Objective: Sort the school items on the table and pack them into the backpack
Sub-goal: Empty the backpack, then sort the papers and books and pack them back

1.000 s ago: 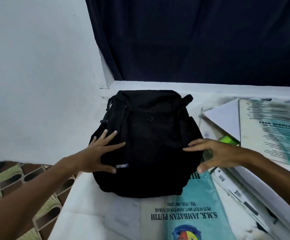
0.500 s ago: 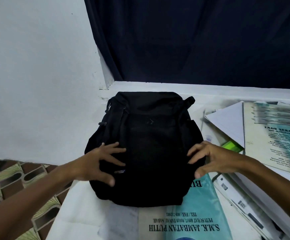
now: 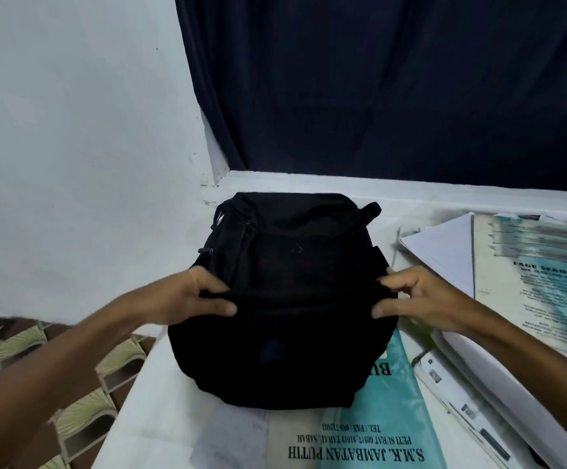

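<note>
Both hands point(image 3: 187, 297) point(image 3: 420, 299) now pinch the backpack point(image 3: 285, 333), apparently its fabric, no longer flat.

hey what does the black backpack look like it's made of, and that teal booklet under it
Backpack: looks like matte woven fabric, bunching into soft folds under both hands' grip. Teal booklet: probably glossy coated paper or plastic-covered card, since its printed cover shows a sheen.

Black backpack point(image 3: 289, 299) on table point(image 3: 160, 401), left hand point(image 3: 187, 299), right hand point(image 3: 417, 299) pinching its fabric

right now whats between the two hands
In the head view, only the black backpack lies between the left hand and right hand; both pinch its fabric.
</note>
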`<action>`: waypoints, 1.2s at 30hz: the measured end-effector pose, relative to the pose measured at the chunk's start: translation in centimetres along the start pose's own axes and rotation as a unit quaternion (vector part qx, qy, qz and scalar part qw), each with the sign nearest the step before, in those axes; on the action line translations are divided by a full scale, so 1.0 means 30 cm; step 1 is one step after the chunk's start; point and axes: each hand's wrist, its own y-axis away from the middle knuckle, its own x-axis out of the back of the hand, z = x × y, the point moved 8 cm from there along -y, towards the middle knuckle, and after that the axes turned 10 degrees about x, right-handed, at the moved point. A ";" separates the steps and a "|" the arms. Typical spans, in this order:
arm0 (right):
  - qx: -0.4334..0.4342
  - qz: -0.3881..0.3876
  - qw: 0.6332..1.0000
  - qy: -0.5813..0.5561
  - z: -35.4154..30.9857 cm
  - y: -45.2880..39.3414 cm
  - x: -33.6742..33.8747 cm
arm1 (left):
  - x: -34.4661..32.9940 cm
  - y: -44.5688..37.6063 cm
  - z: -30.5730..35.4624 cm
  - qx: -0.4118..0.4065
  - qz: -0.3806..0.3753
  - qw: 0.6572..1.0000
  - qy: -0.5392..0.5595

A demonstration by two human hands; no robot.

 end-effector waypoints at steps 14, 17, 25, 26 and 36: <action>0.111 0.080 0.974 -0.180 -0.265 -0.206 0.188 | 0.256 0.008 0.362 -0.179 0.121 0.936 -0.279; 0.091 0.042 0.994 0.037 -0.297 -0.248 0.220 | 0.295 -0.045 0.365 -0.074 0.082 0.887 -0.449; 0.063 -0.016 0.829 0.555 -0.233 -0.519 0.299 | 0.471 -0.333 0.338 0.053 0.101 0.755 -0.645; 0.055 -0.012 0.813 0.580 -0.209 -0.558 0.315 | 0.488 -0.377 0.330 0.057 0.113 0.737 -0.664; -0.120 -0.007 0.766 0.632 0.168 -0.777 0.339 | 0.517 -0.633 0.099 0.128 0.251 0.732 -0.620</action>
